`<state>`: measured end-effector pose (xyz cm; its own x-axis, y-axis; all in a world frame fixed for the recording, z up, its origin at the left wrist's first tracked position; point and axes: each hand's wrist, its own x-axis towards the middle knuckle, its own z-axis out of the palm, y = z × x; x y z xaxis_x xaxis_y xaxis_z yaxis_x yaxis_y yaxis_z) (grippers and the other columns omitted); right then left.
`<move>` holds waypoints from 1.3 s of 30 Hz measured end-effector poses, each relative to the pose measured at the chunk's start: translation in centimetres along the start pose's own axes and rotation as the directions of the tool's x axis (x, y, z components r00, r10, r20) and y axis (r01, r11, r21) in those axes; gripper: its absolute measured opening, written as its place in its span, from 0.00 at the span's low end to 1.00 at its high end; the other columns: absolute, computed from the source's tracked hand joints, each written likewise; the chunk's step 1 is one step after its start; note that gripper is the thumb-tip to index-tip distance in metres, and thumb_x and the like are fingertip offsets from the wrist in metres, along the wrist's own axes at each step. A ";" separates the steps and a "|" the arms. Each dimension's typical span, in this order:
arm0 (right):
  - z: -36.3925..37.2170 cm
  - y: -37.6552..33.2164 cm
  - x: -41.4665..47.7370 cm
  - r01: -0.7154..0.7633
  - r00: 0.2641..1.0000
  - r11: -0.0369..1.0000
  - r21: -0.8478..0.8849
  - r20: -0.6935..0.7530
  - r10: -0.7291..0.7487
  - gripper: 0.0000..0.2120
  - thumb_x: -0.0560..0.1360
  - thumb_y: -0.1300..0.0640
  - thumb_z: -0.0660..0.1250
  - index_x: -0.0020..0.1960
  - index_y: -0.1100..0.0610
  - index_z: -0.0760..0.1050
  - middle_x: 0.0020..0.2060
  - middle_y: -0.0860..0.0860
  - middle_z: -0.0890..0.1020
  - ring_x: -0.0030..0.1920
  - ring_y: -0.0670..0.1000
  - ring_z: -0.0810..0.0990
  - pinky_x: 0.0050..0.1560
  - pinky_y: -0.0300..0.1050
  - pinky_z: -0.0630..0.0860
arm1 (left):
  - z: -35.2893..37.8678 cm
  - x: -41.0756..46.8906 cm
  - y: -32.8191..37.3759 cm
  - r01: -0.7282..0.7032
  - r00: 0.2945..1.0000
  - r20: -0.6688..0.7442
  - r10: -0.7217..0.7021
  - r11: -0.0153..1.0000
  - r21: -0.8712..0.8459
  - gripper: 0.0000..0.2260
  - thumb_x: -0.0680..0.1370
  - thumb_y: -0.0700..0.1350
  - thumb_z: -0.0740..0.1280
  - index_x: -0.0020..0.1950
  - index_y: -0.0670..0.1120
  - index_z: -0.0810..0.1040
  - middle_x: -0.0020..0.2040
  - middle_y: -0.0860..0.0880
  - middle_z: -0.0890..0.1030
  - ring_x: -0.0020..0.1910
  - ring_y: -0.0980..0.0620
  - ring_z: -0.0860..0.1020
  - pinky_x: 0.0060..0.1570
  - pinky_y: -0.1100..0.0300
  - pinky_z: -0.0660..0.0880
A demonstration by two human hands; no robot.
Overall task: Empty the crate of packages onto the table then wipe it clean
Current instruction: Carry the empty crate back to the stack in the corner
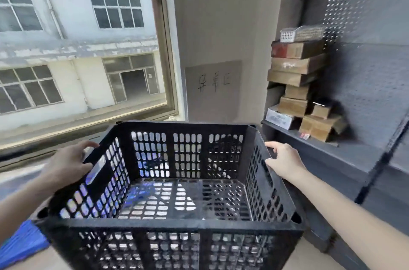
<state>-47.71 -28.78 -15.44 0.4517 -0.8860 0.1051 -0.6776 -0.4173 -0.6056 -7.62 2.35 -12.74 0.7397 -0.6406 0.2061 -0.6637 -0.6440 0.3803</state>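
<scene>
A black perforated plastic crate (pixel 172 225) fills the lower middle of the view, upright, with nothing visible inside it. My left hand (pixel 68 161) grips its left wall at the handle slot, fingers curled over the rim. My right hand (pixel 283 161) grips the right wall at its handle slot. Through the holes in the crate's floor and walls I see white and blue shapes below it, too broken up to identify. A blue package (pixel 21 241) lies at the lower left beside the crate.
A grey metal shelf (pixel 332 150) on the right holds a stack of cardboard boxes (pixel 296 70) with a small white basket (pixel 290 34) on top, against a perforated panel. A large window (pixel 77 48) and its sill run along the left.
</scene>
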 end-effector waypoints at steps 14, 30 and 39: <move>-5.1 10.3 6.6 -0.392 0.908 0.920 -0.023 -0.172 0.383 0.25 0.73 0.65 0.69 0.69 0.55 0.72 0.63 0.59 0.77 0.65 0.58 0.74 0.54 0.45 0.71 | 17.9 19.3 17.4 -0.327 0.926 0.207 0.315 0.945 0.027 0.25 0.72 0.39 0.67 0.67 0.58 0.72 0.61 0.46 0.79 0.55 0.45 0.78 0.47 0.53 0.78; 2.6 16.9 20.1 -0.584 0.787 0.807 0.090 -0.180 0.590 0.26 0.70 0.67 0.71 0.65 0.52 0.74 0.49 0.59 0.75 0.47 0.57 0.74 0.47 0.43 0.67 | 33.9 39.1 26.3 -0.489 0.852 0.296 0.433 0.859 0.151 0.22 0.77 0.39 0.67 0.67 0.56 0.73 0.57 0.46 0.76 0.51 0.44 0.79 0.43 0.55 0.78; 7.1 22.5 29.8 -0.642 0.750 0.760 0.103 -0.119 0.650 0.25 0.69 0.65 0.72 0.63 0.50 0.74 0.50 0.59 0.76 0.46 0.57 0.73 0.48 0.47 0.70 | 40.2 46.1 30.3 -0.448 0.872 0.346 0.346 0.849 0.279 0.21 0.79 0.40 0.63 0.69 0.57 0.70 0.56 0.46 0.73 0.51 0.43 0.77 0.45 0.54 0.74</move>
<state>-45.38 -63.17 -31.51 -0.1709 -0.9602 -0.2211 -0.7446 0.2728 -0.6092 1.91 -63.53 -27.94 0.3770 -0.9262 -0.0011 -0.9260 -0.3769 -0.0211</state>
